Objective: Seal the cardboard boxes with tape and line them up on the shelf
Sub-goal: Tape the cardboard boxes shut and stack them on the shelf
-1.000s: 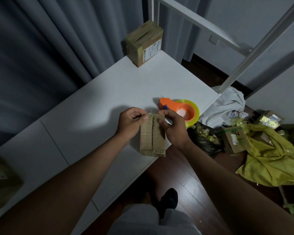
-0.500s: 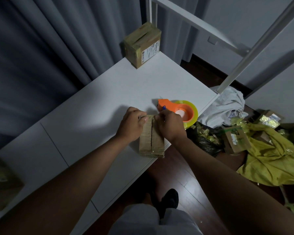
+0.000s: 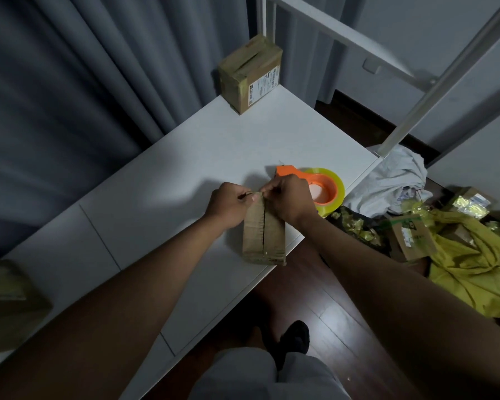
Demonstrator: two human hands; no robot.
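2 hands work at the far end of a small cardboard box (image 3: 263,235) on the white shelf (image 3: 162,180).

The box lies near the shelf's front edge, its top flaps meeting in a lengthwise seam. The left hand (image 3: 228,204) has its fingers curled, thumb and fingertips pinching at the box's far top edge; the right hand (image 3: 290,199) is curled the same way just beside it, pinching at that same edge. What sits between the fingers is too small to tell. Just behind the right hand, an orange tape dispenser (image 3: 318,187) with a yellowish roll rests on the shelf. A second cardboard box (image 3: 250,73), taped and labelled, stands at the shelf's far corner, well apart. Yellow bags (image 3: 479,255) and a white cloth (image 3: 393,180) lie on the floor to the right.
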